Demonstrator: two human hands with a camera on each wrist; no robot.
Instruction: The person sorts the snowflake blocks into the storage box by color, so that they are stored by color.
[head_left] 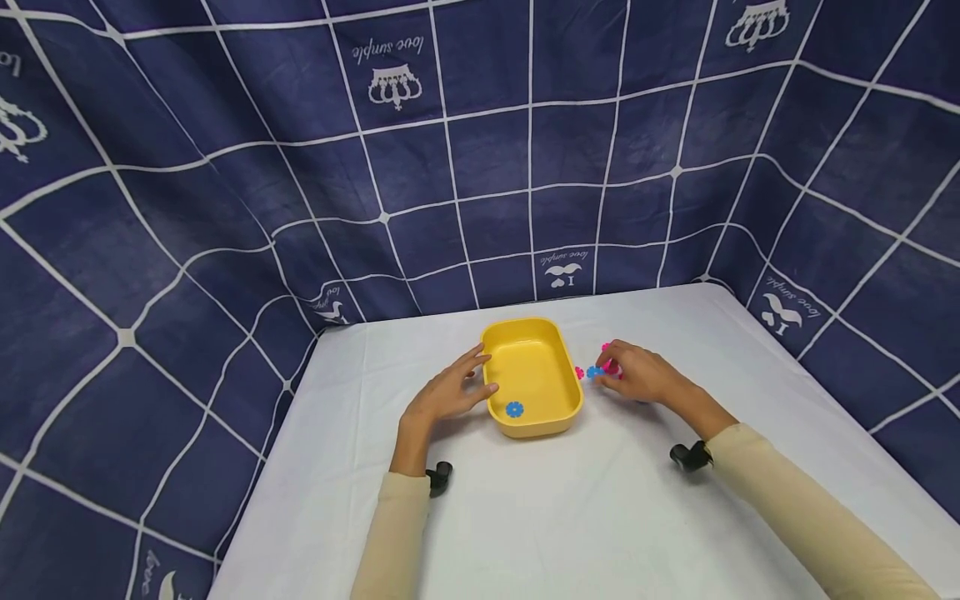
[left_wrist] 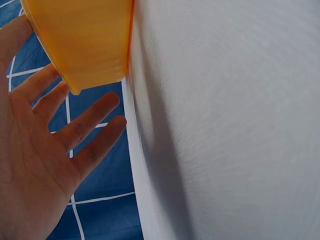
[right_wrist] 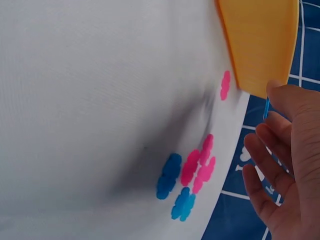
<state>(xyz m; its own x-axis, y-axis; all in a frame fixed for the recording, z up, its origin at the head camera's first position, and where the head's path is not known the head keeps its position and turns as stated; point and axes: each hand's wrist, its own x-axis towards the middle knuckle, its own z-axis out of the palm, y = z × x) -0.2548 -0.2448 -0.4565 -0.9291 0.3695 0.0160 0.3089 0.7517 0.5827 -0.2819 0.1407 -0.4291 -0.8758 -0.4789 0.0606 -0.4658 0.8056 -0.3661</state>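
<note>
A yellow tray is set on the white table, toward the far middle, long side running near to far. One blue flower chip is seen inside it, at the near left corner of the floor. The left hand is laid against the tray's left wall, fingers straight and spread, the thumb near the near-left rim; nothing is gripped by it. In the left wrist view the spread fingers are shown beside the tray's outer wall, with the tablecloth edge just beyond. The right hand is placed just right of the tray, knuckles up. A blue chip is pinched between its thumb and fingertips, close to the tray's right wall; in the right wrist view this chip is seen edge-on as a thin blue sliver at the fingertips. One pink chip lies on the cloth just beside the tray's right wall, apart from the hand. More chips are clustered on the table under and beyond the right hand: in the right wrist view a pink cluster and blue pieces are seen touching or overlapping. Cream sleeves cover both forearms, with a black wrist mount at each cuff. A navy checked cloth is hung behind and at both sides of the table.
</note>
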